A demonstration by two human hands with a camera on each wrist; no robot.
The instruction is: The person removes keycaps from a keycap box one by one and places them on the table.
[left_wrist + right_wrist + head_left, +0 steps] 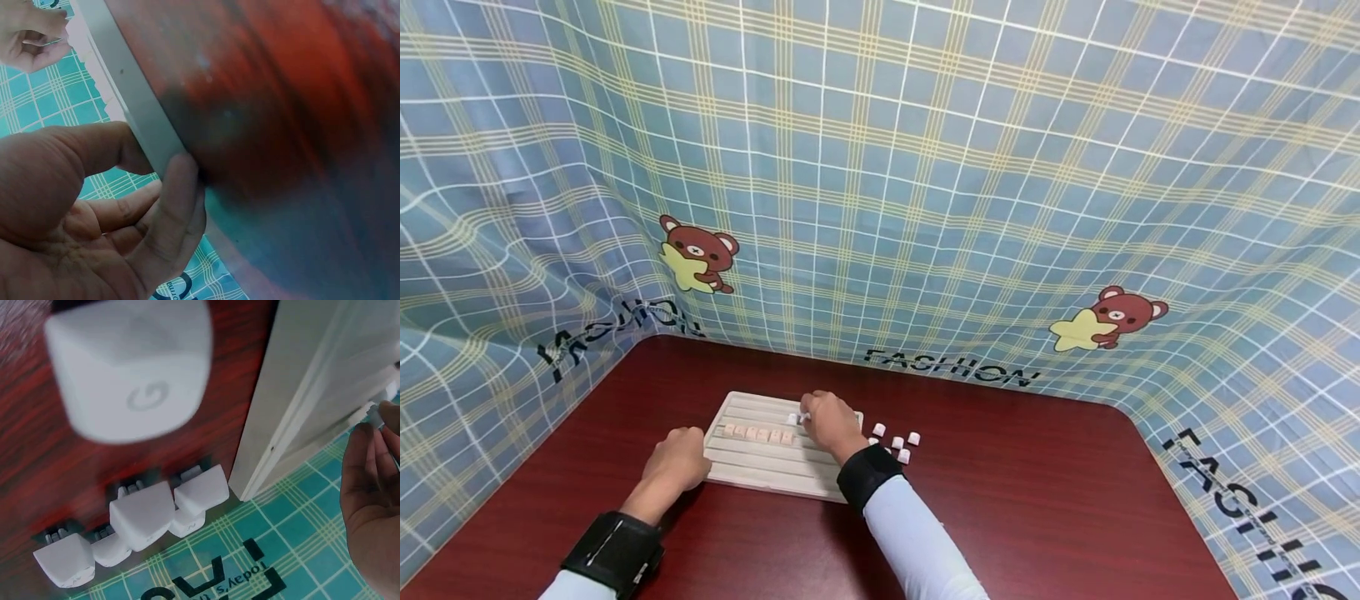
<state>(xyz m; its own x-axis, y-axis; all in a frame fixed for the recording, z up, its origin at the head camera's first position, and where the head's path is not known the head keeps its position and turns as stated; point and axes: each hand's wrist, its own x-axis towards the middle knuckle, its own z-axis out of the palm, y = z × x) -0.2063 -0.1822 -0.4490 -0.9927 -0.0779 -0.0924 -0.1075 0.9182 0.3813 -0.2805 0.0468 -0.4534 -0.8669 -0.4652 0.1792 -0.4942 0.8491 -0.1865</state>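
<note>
A cream ridged keycap tray (752, 477) lies on the table. My left hand (673, 460) grips its left edge; the left wrist view shows thumb and fingers on either side of the tray's rim (140, 94). Over the upper right part of the tray, my right hand (831, 423) pinches a small white keycap (375, 417), partly hidden by the fingertips. Just left of those fingers, another white keycap (792, 419) sits on an upper ridge. Below it runs a row of several pale pink keycaps (763, 435).
Several loose white keycaps (913, 437) lie on the dark red table (1037, 500) right of the tray; one marked G (134, 369) looms close in the right wrist view. A blue plaid cloth (887, 208) with printed bears hangs around the table's back and sides.
</note>
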